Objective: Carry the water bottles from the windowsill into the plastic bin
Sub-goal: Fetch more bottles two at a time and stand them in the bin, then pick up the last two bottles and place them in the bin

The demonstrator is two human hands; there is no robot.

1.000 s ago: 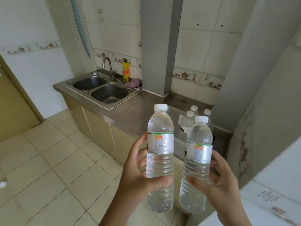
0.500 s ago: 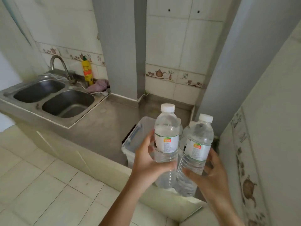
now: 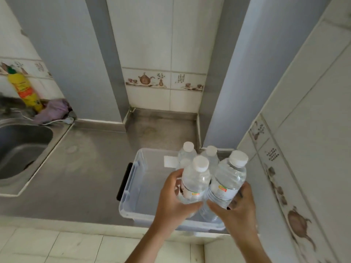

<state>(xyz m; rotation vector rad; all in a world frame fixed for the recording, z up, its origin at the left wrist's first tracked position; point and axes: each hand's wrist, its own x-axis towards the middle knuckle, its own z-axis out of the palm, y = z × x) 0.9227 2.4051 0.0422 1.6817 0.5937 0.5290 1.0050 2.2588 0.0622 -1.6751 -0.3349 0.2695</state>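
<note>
Two water bottles are in my hands, held upright over the near right part of the plastic bin (image 3: 133, 188). My left hand (image 3: 175, 201) has its grip curled round the left bottle (image 3: 195, 180), thumb across the front below the label and fingers behind. My right hand (image 3: 237, 206) has its grip wrapped round the right bottle (image 3: 228, 180) in the same way, thumb in front and fingers round the far side. The two held bottles stand just beside each other, white caps up; whether they touch I cannot tell. Two more bottles stand in the far right corner of the bin: the rear left bottle (image 3: 187, 153) and the rear right bottle (image 3: 210, 154), partly hidden behind the held pair. The bin is clear, with a dark latch on its left wall, and sits on the steel table (image 3: 85, 168) near its front edge. At far left I see a sink (image 3: 20, 147), a yellow squeeze bottle (image 3: 24, 90) and a purple cloth (image 3: 55, 110).
</note>
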